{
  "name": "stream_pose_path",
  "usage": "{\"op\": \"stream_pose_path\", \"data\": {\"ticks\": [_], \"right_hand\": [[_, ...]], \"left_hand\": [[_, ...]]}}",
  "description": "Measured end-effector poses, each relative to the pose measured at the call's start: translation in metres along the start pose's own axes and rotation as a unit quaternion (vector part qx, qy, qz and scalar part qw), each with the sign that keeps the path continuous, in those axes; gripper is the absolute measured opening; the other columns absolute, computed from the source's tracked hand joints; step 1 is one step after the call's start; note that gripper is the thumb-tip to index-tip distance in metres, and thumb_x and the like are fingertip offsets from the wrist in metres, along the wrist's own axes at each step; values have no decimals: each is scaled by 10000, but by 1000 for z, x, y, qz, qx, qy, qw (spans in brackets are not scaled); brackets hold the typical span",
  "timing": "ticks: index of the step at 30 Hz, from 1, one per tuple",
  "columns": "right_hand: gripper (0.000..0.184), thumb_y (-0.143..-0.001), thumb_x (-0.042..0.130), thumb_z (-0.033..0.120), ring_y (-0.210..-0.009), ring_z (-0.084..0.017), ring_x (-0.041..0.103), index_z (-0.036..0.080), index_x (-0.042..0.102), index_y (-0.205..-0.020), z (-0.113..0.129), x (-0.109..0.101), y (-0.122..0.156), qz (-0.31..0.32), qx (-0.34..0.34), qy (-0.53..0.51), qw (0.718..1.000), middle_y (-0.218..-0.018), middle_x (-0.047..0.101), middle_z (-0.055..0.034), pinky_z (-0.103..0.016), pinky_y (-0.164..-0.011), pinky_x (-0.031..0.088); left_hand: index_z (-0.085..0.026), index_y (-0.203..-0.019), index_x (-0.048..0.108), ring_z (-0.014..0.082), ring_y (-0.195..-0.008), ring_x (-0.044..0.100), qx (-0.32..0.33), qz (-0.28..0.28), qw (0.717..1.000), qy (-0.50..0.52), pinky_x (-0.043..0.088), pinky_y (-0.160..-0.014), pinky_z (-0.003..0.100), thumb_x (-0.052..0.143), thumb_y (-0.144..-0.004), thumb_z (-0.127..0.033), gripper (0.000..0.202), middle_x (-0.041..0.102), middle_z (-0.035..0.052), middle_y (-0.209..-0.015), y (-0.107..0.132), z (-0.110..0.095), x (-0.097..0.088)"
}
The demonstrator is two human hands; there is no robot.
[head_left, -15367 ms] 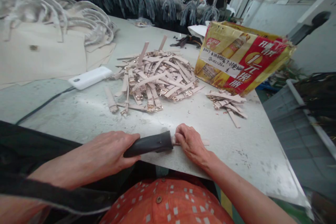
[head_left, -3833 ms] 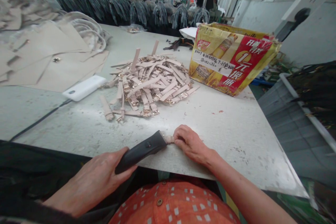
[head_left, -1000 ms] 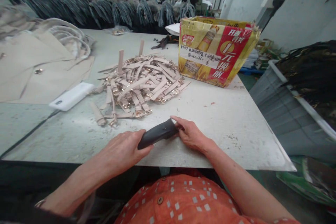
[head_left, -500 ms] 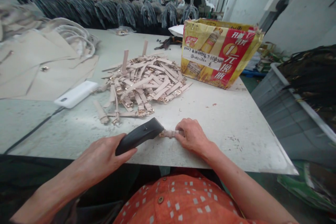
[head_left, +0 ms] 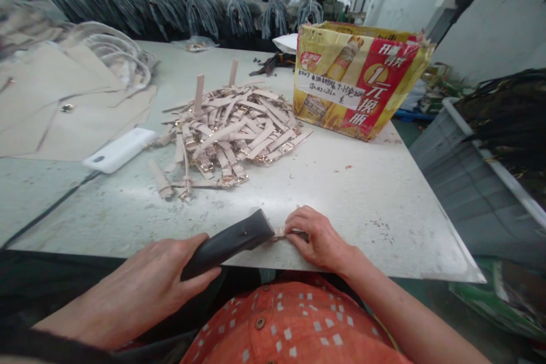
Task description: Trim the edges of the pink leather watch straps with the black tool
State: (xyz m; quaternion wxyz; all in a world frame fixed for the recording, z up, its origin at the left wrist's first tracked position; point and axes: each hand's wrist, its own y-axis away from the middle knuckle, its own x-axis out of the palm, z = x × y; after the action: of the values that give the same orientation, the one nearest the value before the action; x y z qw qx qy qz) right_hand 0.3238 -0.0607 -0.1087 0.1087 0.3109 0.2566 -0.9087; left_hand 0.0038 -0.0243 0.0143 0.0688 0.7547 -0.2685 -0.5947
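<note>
My left hand [head_left: 140, 284] is closed round a black hand tool [head_left: 228, 242] whose front end rests on the grey table [head_left: 384, 205] near its front edge. My right hand [head_left: 318, 236] is closed in a pinch on a small beige strap [head_left: 279, 234] that lies flat just in front of the tool's tip. Most of the strap is hidden under my fingers. A heap of beige straps with gold buckles [head_left: 230, 131] lies further back in the middle of the table.
A yellow and red cardboard box [head_left: 362, 77] stands at the back right. A white power bank [head_left: 119, 149] with a dark cable lies to the left, beside flat beige panels [head_left: 72, 108]. A grey crate [head_left: 482, 170] of dark goods stands off the table's right edge.
Both hands and the tool have come slightly nearer the table's front edge since half a second ago. The small strap pile beside the box, seen 15 seconds ago, is gone.
</note>
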Motion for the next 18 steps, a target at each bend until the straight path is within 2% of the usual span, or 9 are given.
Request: {"op": "stream_pose_path", "data": {"ticks": [3, 5, 9, 12, 15, 18], "right_hand": [[190, -945, 759, 40, -968, -237, 739, 230, 747, -946, -1, 1, -3, 2, 31, -29, 999, -1002, 794, -67, -352, -901, 589], [199, -914, 761, 35, -931, -225, 726, 231, 727, -906, -1, 0, -5, 5, 51, -46, 998, -962, 773, -51, -339, -873, 574], [223, -859, 766, 17, -893, -207, 696, 228, 697, -883, 0, -4, -8, 18, 88, -66, 994, -928, 746, -27, -316, -842, 533], [250, -832, 784, 13, -852, -187, 654, 228, 672, -896, 3, -8, -9, 25, 123, -72, 989, -921, 725, -4, -296, -812, 499], [254, -845, 776, 15, -831, -176, 622, 229, 660, -917, 6, -9, -10, 26, 146, -79, 986, -915, 699, 11, -285, -791, 473], [267, -841, 765, 7, -835, -175, 603, 230, 656, -939, 6, -10, -11, 38, 149, -86, 984, -919, 674, 17, -286, -792, 461]], "left_hand": [[-297, -946, 821, 340, -863, 863, 4, 59, 998, -23, 550, -778, 411, 542, -879, -642, 449, 920, 83, -924, -1, -5, -2], [-277, -987, 835, 361, -925, 868, 3, 73, 997, -28, 565, -811, 423, 549, -874, -619, 460, 931, 113, -996, -4, -12, -4], [-265, -1024, 851, 368, -986, 864, 21, 58, 998, -17, 572, -848, 424, 562, -888, -587, 454, 926, 122, -1036, -14, -27, -4], [-266, -1003, 845, 338, -917, 849, 38, 53, 998, -16, 556, -809, 404, 574, -890, -549, 408, 912, 103, -979, -22, -32, -3], [-272, -986, 837, 321, -870, 837, 39, 55, 998, -11, 553, -779, 394, 574, -885, -569, 410, 906, 90, -946, -25, -29, -5], [-280, -982, 824, 340, -914, 857, 4, 49, 999, -14, 575, -808, 407, 560, -883, -626, 447, 920, 103, -983, -17, -19, -5]]}}
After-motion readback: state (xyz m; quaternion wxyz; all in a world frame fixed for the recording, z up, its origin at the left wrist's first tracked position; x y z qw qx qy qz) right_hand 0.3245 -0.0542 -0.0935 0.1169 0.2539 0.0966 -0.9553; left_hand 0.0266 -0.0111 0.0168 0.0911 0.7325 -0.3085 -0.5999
